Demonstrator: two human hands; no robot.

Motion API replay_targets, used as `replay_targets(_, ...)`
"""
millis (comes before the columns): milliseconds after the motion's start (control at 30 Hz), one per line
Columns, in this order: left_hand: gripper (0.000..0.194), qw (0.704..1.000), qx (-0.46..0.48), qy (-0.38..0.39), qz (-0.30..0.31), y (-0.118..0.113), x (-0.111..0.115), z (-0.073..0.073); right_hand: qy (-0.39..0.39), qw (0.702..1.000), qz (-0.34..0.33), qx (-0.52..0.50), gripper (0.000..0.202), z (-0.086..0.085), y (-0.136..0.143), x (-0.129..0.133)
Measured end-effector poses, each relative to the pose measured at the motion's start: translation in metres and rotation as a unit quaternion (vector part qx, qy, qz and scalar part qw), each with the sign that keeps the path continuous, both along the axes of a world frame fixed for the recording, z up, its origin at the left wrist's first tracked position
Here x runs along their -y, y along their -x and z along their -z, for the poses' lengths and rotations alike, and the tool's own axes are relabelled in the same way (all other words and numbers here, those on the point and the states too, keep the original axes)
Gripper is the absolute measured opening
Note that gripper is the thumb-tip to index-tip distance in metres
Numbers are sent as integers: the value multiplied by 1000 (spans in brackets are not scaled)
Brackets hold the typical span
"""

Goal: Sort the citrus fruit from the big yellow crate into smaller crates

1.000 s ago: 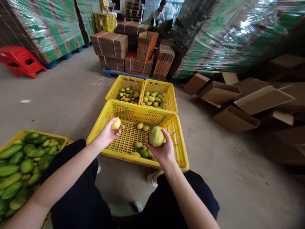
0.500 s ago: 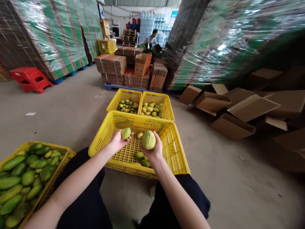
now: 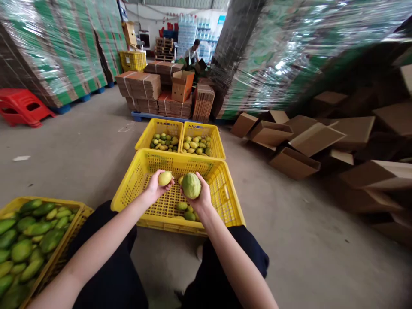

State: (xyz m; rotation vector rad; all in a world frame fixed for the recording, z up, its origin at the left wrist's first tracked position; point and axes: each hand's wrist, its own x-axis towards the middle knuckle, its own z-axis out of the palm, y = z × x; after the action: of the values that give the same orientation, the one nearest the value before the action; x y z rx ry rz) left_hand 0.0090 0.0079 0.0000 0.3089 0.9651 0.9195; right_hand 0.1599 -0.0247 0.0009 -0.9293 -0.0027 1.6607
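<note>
My left hand [image 3: 156, 185] is closed round a small yellow papaya [image 3: 165, 178], over the left part of a large yellow crate [image 3: 128, 182]. In my right hand [image 3: 202, 197] sits a bigger, rounder green papaya [image 3: 191, 186] with a ridged skin, held above the middle of the same crate. The two fruits are apart, close to each other. Several green and yellow papayas [image 3: 189, 216] lie on the crate's slotted floor below my right hand, which partly hides them.
Two smaller yellow crates [image 3: 202, 125] with papayas adjoin the far side. A crate full of green papayas [image 3: 32, 231] is at my left. Flattened cartons [image 3: 141, 83] are stacked ahead, loose boxes [image 3: 294, 163] lie right, a red stool [image 3: 24, 107] left. A person [image 3: 192, 53] bends far back.
Both papayas have turned in my hands: the left one now shows a yellower side, the right one a greener side. The whole view has swung slightly to the right.
</note>
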Motion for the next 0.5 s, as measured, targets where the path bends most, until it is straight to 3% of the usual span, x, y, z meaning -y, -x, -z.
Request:
replay_targets(233,36,1000,21,-13,-10,-7,-2,0,25,998,-48,16,28,-5,1,0)
replay_targets(333,30,999,11,-24,-37,-7,-1,-1,-5,999,-12,29,16,-4,-1,0)
replay_targets(433,13,998,-16,-35,-49,-6,0,0,-40,999,17,33,9,1,-4,-2)
replay_targets(500,16,998,-20,-29,-48,-7,1,0,-51,998,18,20,8,5,-6,-4)
